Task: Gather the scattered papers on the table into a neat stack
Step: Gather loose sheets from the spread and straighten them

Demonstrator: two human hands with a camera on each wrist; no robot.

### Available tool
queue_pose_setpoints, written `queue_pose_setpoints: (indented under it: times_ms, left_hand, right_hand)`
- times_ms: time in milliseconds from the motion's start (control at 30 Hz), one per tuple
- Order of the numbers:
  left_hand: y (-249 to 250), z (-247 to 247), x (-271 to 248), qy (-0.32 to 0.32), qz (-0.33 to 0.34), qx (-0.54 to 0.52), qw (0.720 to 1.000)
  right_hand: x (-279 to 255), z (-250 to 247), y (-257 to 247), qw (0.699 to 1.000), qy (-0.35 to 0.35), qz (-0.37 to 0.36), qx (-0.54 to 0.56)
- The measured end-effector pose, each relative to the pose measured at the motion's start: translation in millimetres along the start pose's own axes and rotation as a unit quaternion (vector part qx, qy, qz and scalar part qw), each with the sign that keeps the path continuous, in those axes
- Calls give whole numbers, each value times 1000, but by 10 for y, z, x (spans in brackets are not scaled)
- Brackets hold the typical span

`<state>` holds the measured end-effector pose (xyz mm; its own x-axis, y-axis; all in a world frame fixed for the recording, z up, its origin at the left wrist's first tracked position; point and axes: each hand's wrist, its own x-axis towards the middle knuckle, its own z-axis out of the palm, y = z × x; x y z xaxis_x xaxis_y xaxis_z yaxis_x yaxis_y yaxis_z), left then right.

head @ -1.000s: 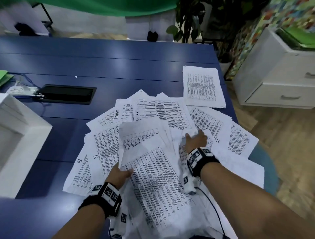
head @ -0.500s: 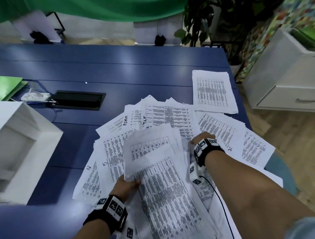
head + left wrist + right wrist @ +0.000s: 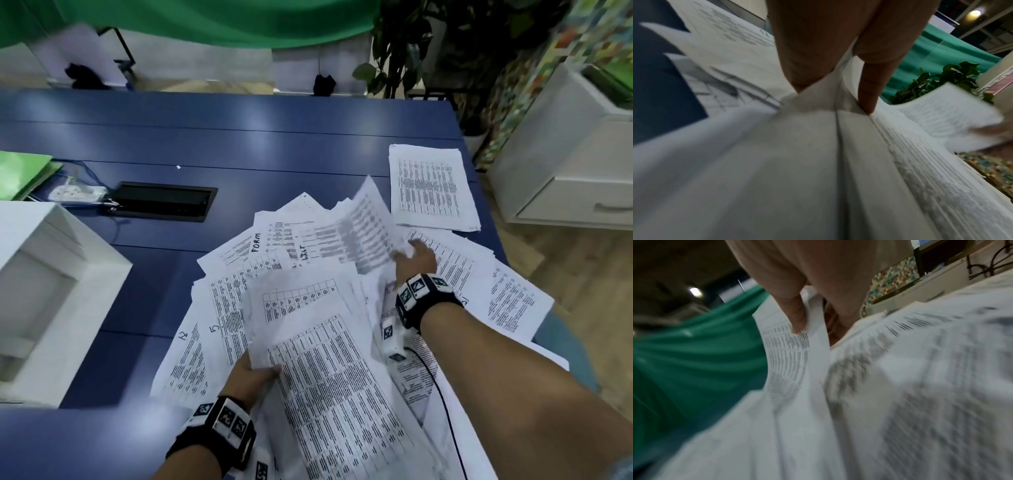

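Many printed white sheets lie fanned over the near right part of the blue table (image 3: 239,144). My left hand (image 3: 251,375) grips the near-left edge of a bundle of papers (image 3: 329,359), thumb on top; the left wrist view shows the thumb (image 3: 869,91) pressing onto the bundle (image 3: 797,162). My right hand (image 3: 412,255) pinches a single sheet (image 3: 368,233) and lifts it off the pile, its far end curling upward. The right wrist view shows that lifted sheet (image 3: 789,353) held between thumb and fingers. One separate stack (image 3: 430,186) lies flat near the table's far right corner.
A white box (image 3: 51,291) stands at the left edge. A black cable hatch (image 3: 161,200) and a power strip (image 3: 75,193) sit in the table's middle left, beside a green folder (image 3: 20,171). White drawers (image 3: 575,171) and a plant (image 3: 411,44) stand beyond the right edge.
My right hand has moved forward and right and raised one sheet off the pile. The left hand still holds the same bundle in about the same place.
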<state>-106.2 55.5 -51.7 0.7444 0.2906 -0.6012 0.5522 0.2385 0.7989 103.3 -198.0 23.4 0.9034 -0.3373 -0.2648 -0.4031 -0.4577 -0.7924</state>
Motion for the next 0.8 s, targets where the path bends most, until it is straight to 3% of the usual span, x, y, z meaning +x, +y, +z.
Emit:
queue_pose_setpoints:
  times_ms: [67,200,267,333,467,567,700,800]
  left_hand:
    - [28,-15,27,10,1,-1,1000]
    - [146,-79,132,18,3,89,996]
    - [218,-109,152,17,20,149,988]
    - [299,-118,130,17,27,180,983]
    - [488,-65,33,37,-17,245,969]
    - [566,-67,-12,57,-52,244,967]
    - [485,-123,-42,-19,-77,111,991]
    - [374,-98,-142,-64,-6,142,988]
  right_hand:
    - [-76,-185,-299,990,40,-77,107]
    - [-201,-654,-873,937,38,-225,266]
    - [-173,-865,-994,907,12,-228,354]
    - [-225,-986,-1054,902,-39,-192,385]
    - [-385,-847,-677,967,-137,-101,189]
    - [-618,-548,-237,979,-177,-103,-20]
    - [-863,-99,268,973,-205,-88,-65]
    - [-922,161,544,977,-193,-64,-59]
